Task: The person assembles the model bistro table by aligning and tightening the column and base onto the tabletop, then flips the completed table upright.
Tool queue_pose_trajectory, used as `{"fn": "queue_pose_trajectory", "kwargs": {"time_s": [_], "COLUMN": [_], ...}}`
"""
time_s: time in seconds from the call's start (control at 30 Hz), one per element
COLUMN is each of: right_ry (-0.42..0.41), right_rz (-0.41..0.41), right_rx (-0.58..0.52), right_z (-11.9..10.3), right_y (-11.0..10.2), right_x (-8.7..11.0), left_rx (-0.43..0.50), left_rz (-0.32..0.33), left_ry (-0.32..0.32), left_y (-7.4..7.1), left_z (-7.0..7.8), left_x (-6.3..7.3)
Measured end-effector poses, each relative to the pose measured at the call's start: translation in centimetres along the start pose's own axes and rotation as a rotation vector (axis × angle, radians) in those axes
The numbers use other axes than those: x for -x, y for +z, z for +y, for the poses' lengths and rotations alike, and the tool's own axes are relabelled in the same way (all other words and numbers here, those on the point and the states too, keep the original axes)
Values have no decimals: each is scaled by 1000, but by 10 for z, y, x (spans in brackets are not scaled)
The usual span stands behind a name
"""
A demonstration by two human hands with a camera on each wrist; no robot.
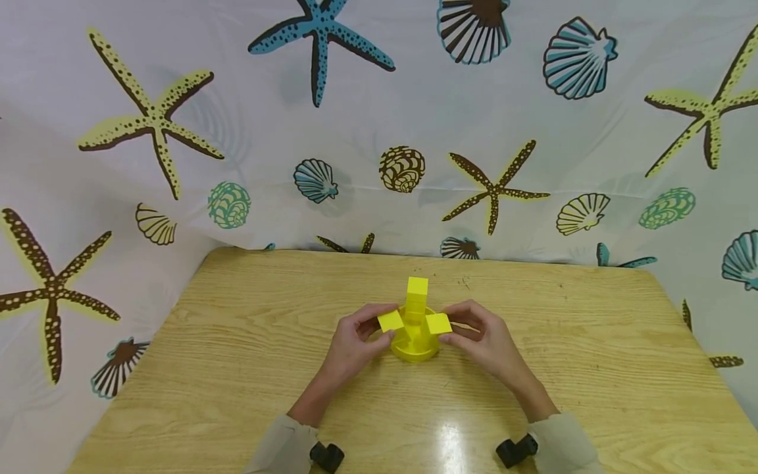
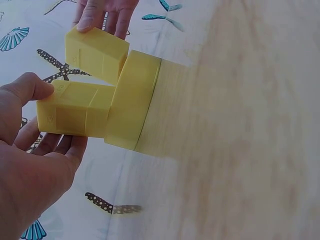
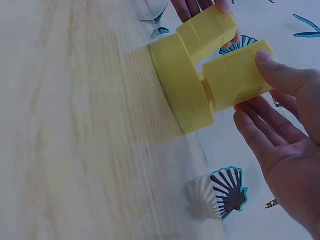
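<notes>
A round yellow base point(image 1: 414, 356) stands on the table, with three square-topped yellow blocks rising from it. My left hand point(image 1: 354, 339) pinches the left block point(image 1: 391, 321) between thumb and fingers. On the opposite side, my right hand point(image 1: 490, 340) grips the right block point(image 1: 439, 323) the same way. The rear block point(image 1: 417, 287) stands upright, untouched by either hand. In the left wrist view the held block point(image 2: 75, 110) meets the base point(image 2: 134, 100). The right wrist view shows the other held block point(image 3: 237, 76) on the base point(image 3: 180, 82), tilted slightly outward.
The wood-grain table point(image 1: 249, 316) extends around the base on all sides. A white cloth point(image 1: 367, 217) printed with starfish and shells hangs behind and along the sides. Black wrist cameras point(image 1: 327, 455) sit at both cuffs.
</notes>
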State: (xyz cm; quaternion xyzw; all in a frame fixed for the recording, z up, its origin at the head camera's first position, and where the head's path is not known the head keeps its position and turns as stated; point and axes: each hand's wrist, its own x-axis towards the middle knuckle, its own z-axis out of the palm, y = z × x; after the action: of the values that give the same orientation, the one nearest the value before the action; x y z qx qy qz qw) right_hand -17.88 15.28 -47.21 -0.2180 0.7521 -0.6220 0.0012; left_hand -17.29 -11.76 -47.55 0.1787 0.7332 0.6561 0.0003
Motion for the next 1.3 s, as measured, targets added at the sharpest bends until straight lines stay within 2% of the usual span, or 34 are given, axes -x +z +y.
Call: {"fn": "queue_pose_trajectory", "kwargs": {"time_s": [0.23,0.37,0.57,0.73,0.87,1.07,1.3], "right_ry": [2,0,-49,-111,-109,-42,-29], "right_rz": [-47,-24,29,21,1,-52,-88], "right_rx": [6,30,126,216,247,216,129], "right_z": [0,1,6,6,5,3,4], "right_y": [-3,-1,11,17,18,13,10], "right_x": [2,1,-1,-2,-3,-3,-5], "left_rx": [13,8,2,11,18,21,18], "left_rz": [0,3,4,-2,-6,-3,-4], "left_ry": [14,12,10,6,2,0,9], "left_y": [0,0,-1,-1,-1,-1,0], "left_z": [-1,-1,-1,-2,-1,-1,-1], "left_x": [0,0,1,0,0,1,0]}}
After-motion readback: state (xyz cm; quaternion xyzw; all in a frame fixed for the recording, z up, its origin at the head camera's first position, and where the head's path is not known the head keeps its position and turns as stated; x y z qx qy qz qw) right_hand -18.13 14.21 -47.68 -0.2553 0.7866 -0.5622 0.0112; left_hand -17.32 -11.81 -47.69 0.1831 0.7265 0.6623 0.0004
